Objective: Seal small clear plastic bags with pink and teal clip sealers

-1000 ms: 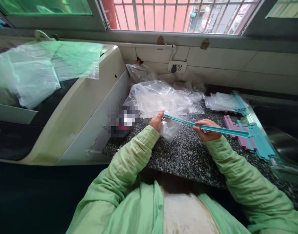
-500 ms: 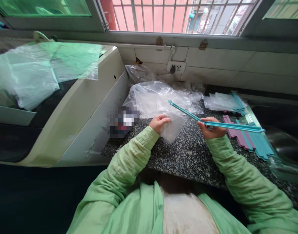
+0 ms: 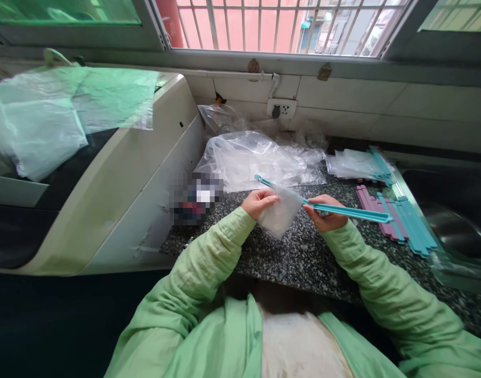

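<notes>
Now teal strip [image 3: 342, 211] crosses bag [image 3: 279, 214], gripped.

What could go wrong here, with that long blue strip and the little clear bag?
The small clear bag is flimsy and pinched only by the left hand, so it might crumple or slip off the teal strip. The strip juts far past the right hand, so its end could knock the pile of strips.

- A pile of clear plastic bags [image 3: 259, 157] lies at the back of the speckled counter [image 3: 303, 257].
- Pink and blue sticks [image 3: 397, 218] lie in a heap on the right.
- A metal sink [image 3: 456, 236] is beside them.
- A white wall socket [image 3: 281, 108] sits under the barred window [image 3: 279, 23].
</notes>
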`<act>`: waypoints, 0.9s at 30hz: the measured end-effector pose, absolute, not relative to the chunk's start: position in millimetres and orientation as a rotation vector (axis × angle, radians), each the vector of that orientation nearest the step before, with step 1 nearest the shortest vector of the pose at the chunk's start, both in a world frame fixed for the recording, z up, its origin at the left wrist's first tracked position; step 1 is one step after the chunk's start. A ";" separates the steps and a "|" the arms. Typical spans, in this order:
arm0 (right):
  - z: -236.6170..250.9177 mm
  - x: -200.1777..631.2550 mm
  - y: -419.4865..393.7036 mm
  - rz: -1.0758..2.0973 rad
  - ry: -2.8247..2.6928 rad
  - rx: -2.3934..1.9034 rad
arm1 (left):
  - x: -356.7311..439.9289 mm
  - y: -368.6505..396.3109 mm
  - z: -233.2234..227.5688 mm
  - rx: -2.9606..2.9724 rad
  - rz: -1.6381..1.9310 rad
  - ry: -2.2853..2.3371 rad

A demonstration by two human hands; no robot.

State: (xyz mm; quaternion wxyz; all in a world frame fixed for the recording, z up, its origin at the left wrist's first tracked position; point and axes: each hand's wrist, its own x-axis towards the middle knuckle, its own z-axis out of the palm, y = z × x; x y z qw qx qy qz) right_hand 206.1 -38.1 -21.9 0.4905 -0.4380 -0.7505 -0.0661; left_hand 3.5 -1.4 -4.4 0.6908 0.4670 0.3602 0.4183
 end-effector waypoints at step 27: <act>-17.9 200.0 -45.4 -0.240 -1.904 -0.978 | 6.1 10.4 -13.7 0.822 0.944 0.882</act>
